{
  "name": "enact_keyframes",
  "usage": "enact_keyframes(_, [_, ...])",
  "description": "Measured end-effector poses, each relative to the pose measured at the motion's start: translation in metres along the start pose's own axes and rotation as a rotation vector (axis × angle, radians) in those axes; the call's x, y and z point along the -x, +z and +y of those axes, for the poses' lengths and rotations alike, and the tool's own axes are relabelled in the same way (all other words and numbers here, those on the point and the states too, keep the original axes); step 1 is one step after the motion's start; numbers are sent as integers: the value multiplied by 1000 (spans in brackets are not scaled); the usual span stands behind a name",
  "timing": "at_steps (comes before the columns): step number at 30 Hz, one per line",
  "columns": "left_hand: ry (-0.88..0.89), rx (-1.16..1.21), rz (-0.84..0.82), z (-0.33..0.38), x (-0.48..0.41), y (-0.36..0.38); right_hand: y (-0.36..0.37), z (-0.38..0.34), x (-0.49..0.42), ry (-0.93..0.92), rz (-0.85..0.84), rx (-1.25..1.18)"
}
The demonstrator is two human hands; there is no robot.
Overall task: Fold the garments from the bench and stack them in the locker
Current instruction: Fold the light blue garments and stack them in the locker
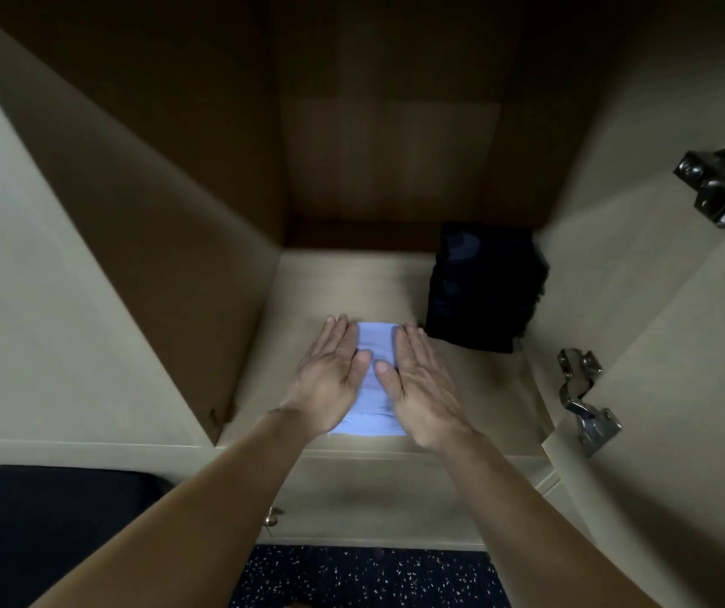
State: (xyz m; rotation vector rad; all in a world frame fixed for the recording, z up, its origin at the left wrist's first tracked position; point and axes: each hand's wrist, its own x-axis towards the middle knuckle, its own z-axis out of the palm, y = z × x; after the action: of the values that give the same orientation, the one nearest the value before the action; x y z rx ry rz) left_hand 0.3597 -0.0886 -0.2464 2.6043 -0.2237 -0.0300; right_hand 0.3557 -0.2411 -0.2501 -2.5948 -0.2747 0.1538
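Your left hand point(332, 379) and right hand point(422, 383) lie flat and unclenched on the folded light-blue garment point(374, 390) at the locker shelf point(352, 278) front, beside a dark folded stack point(481, 287); likely soft, light, limp, so lift by both side edges.

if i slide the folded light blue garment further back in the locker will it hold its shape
Probably not fully: the light blue garment looks thin and soft, so layers may shift or bunch. It seems light, flattened under both open palms, left hand and right hand. No rolling or tipping likely.
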Motion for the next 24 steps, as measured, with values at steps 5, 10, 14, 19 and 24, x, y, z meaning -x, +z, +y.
enact_keyframes(5, [31,101,90,-5,3,11,12,5,0,-1,63,-39])
enact_keyframes(10, [0,15,15,-3,2,3,8,2,1,11,33,4])
enact_keyframes(14, [-18,-51,4,13,17,-26,-14,-12,6,19,21,56])
enact_keyframes(19, [-43,-179,86,38,60,-80,-62,-45,35,-10,232,239])
enact_keyframes(24, [-101,-226,157,60,118,-130,-104,-91,80,-10,267,277])
